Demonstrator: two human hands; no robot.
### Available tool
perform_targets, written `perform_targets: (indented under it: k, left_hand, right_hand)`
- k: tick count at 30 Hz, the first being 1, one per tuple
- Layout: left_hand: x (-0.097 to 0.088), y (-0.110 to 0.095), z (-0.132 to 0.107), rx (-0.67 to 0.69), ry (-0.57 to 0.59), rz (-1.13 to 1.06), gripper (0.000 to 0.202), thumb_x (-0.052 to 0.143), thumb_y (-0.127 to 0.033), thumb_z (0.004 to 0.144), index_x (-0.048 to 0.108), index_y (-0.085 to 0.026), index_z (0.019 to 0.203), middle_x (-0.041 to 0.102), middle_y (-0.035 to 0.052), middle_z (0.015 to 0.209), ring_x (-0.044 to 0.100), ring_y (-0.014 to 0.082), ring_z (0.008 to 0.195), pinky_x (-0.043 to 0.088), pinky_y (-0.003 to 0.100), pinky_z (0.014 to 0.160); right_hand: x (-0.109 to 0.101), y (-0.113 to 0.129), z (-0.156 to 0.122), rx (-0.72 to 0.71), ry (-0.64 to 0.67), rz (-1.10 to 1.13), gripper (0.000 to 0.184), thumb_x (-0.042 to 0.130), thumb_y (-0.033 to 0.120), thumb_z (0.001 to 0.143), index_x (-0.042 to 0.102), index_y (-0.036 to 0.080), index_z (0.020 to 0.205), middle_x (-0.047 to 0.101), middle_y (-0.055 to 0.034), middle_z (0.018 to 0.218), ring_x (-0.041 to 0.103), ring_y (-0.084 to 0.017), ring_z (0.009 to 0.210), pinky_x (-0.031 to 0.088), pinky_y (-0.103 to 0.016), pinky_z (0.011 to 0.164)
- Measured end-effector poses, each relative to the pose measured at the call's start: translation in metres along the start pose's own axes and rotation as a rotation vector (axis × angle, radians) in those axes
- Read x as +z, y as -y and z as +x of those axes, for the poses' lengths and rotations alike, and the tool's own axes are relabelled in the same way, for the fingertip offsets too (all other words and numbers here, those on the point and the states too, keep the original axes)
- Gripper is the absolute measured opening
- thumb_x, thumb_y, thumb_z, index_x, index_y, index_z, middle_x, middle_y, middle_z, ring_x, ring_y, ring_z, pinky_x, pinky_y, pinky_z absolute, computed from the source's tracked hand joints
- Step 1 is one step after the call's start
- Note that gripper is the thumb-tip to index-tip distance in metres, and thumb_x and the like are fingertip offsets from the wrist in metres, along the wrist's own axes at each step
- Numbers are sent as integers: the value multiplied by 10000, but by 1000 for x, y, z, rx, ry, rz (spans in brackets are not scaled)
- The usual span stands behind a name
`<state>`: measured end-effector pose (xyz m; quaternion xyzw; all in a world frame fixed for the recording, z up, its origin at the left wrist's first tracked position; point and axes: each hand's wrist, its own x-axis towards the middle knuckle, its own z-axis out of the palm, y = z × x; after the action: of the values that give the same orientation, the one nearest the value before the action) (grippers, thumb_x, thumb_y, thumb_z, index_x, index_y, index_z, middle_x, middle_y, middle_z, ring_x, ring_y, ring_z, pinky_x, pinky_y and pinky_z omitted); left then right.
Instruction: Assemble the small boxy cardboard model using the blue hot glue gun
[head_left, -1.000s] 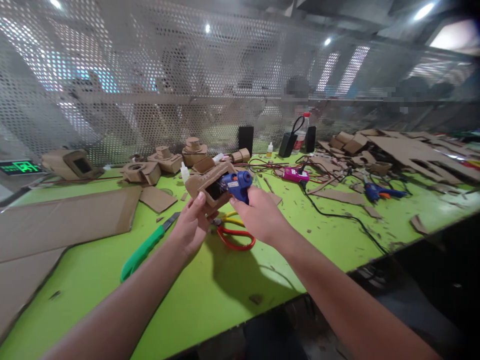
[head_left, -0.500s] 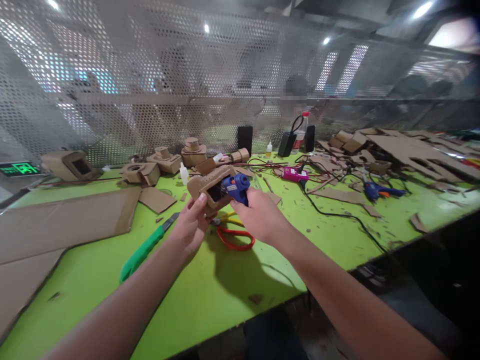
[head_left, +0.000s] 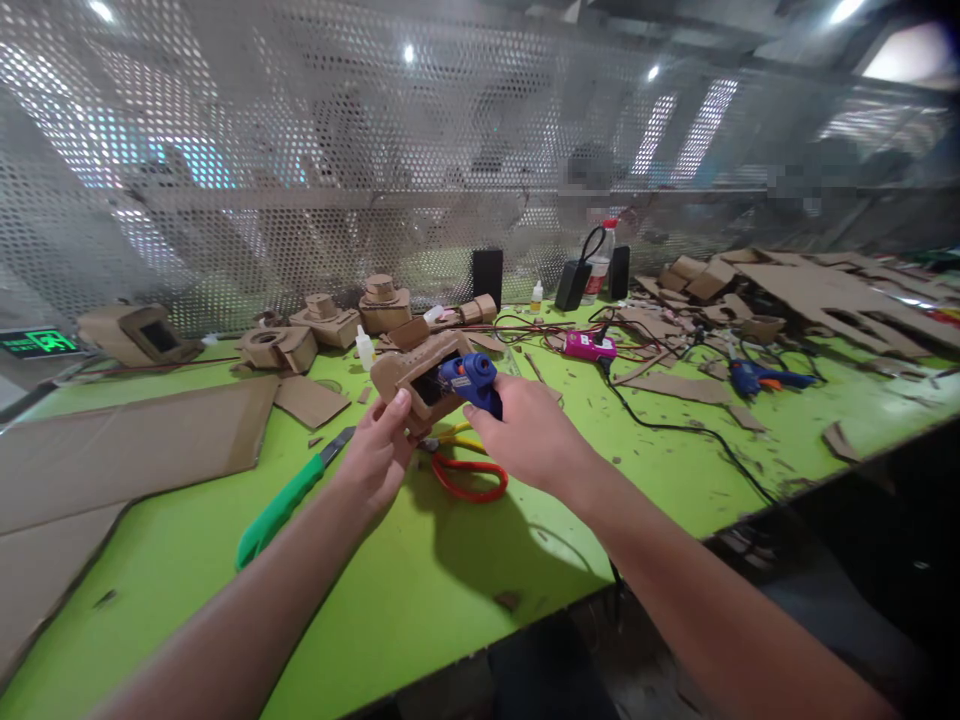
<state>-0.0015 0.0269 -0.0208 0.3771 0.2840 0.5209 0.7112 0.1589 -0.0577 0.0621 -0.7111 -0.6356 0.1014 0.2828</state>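
Observation:
My left hand (head_left: 379,452) is closed around a small cardboard model (head_left: 415,373), held up above the green table (head_left: 420,580). My right hand (head_left: 529,432) grips a blue hot glue gun (head_left: 472,378), whose nozzle points into the dark opening of the model. Directly below the hands lie red-handled scissors (head_left: 469,477) and a yellow-handled tool (head_left: 454,436). A green utility knife (head_left: 289,497) lies left of my left wrist.
Flat cardboard sheets (head_left: 127,440) cover the table's left side. Several cardboard models (head_left: 322,320) and glue bottles stand at the back by a perforated metal screen. A pink device (head_left: 590,346), cables, a second blue glue gun (head_left: 754,378) and cardboard scraps (head_left: 825,290) lie to the right.
The glue gun has shifted slightly left, closer into the model's opening. Both hands otherwise keep their grip and place.

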Motion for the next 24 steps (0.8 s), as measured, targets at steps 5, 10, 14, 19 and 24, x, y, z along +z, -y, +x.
perform_targets:
  k: [5,10,14,19,24]
  left_hand:
    - [2,2,-2,24,-4,6,552,909,-478,670,692,-212,1102,756,53,1072,684,251,1064,512,335,807]
    - [3,3,-2,44,-51,7,537,924,-480,638,701,-201,1039,755,54,1044,698,240,1021,519,318,794]
    - [6,4,-3,44,-105,16,560,928,-500,620,710,-204,1042,744,47,1073,688,215,978,508,295,736]
    - [8,5,-4,72,-93,40,509,926,-476,637,717,-193,1004,745,43,1040,680,183,905,514,294,761]
    - [4,0,-1,150,-141,122,479,918,-427,664,711,-190,1025,745,32,1010,674,166,879,520,289,776]
  right_hand:
    - [0,1,-5,-50,-20,-10,190,553,261,914,697,154,978,725,-108,792,594,-196,604,443,-321,589]
    - [-1,3,-6,-41,-36,-22,183,566,258,895,702,147,948,705,-101,750,566,-191,591,416,-314,573]
    - [0,-2,-12,-58,-92,21,199,570,288,894,713,153,926,676,-68,697,537,-179,575,390,-300,561]
    - [6,-10,-20,-127,-200,4,213,562,289,890,717,148,934,706,-82,767,572,-199,656,414,-307,623]
    - [5,-15,-22,-123,-232,51,204,567,291,889,719,158,917,660,-38,667,513,-167,570,372,-296,569]
